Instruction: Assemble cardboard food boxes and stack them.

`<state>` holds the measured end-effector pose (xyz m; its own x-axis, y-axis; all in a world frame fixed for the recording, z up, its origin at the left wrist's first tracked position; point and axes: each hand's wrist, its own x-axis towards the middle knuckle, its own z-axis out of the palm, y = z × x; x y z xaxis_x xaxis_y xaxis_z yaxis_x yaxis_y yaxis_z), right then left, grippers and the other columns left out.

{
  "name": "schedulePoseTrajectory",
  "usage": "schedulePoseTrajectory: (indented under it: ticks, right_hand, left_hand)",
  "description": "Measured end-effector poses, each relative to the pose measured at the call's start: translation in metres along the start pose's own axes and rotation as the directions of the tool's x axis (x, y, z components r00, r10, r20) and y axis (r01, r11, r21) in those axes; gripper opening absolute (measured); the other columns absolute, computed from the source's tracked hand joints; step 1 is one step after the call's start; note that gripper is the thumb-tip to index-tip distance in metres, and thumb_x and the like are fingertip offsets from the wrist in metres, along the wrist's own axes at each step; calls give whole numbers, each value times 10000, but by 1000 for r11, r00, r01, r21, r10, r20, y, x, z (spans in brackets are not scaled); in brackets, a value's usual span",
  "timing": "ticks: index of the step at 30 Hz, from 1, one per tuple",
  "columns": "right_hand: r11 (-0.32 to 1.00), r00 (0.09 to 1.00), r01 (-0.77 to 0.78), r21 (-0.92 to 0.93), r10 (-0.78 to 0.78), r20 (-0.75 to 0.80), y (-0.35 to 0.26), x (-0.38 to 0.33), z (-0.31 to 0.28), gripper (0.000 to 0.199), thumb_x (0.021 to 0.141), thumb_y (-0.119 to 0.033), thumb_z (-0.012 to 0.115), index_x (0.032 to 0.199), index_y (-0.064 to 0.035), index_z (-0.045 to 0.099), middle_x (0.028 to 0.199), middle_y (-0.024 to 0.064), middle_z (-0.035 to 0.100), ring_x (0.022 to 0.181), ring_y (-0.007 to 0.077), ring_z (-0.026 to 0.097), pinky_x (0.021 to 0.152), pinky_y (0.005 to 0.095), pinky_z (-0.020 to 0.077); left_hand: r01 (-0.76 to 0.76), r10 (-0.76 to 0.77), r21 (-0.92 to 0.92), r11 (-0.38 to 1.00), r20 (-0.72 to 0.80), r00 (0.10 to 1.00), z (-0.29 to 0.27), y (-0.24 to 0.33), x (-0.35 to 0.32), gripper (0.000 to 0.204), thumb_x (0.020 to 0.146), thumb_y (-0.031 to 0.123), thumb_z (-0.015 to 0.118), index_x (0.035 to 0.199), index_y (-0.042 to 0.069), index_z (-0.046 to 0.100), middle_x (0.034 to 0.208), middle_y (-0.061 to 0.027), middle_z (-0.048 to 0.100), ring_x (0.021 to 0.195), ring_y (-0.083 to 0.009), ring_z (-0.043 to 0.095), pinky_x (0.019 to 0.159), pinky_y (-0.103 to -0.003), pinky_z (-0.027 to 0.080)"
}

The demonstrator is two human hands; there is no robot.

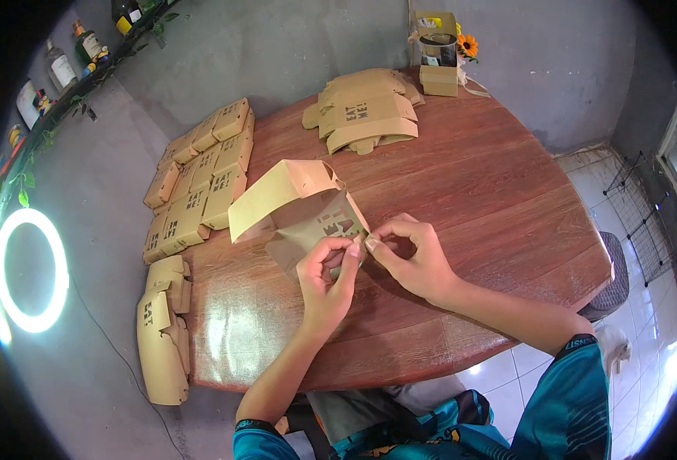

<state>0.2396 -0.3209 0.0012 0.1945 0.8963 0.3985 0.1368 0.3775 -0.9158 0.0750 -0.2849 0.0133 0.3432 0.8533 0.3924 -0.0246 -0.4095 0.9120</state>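
Head view: one kraft box (pixel 296 211), half folded, raised over the table (pixel 492 192). Left hand (pixel 325 282): thumb and forefinger pinching the box's near edge. Right hand (pixel 414 259): fingertips pinched on the same edge, just beside the left thumb. Box body lies beyond and left of both sets of fingers, its open flap furthest away. Handling note, judged: keep both pinches close together and press along the crease evenly so the tab seats without tearing.
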Motion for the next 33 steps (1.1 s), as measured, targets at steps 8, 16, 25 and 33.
schedulePoseTrajectory:
  ticks: [8,16,25,33]
  right_hand:
    - [973,993,-94,210,107,-49,-8,1,1,100,925,-32,698,970,57,692,951,131,720,876,126,709,745,271,587]
    - [985,986,150,-88,-156,-64,1,-2,3,114,909,-20,701,971,73,684,941,140,734,902,168,723,767,289,581]
    - [998,997,60,14,-59,-47,2,-3,5,96,903,-19,694,962,58,697,945,153,737,892,207,739,772,307,584]
    - [987,988,137,-86,-143,-58,-2,-4,7,121,895,-12,702,1009,23,721,972,153,746,876,243,747,784,318,590]
  left_hand:
    - [44,-45,-33,998,-14,999,1,-5,2,140,991,14,620,1090,-78,657,1009,-78,710,948,-99,661,851,-232,518]
    - [31,-32,-56,998,-24,999,2,-3,2,178,992,6,616,1139,-89,653,1035,-97,715,976,-108,667,857,-234,525]
    - [16,-15,16,1000,-25,1000,1,-14,3,115,993,-2,599,1083,-62,636,879,-57,710,797,-41,613,653,-200,482]
    - [72,-72,3,997,-35,997,1,-12,5,62,988,-22,555,1042,-27,585,819,-1,608,661,-7,488,537,-197,373]
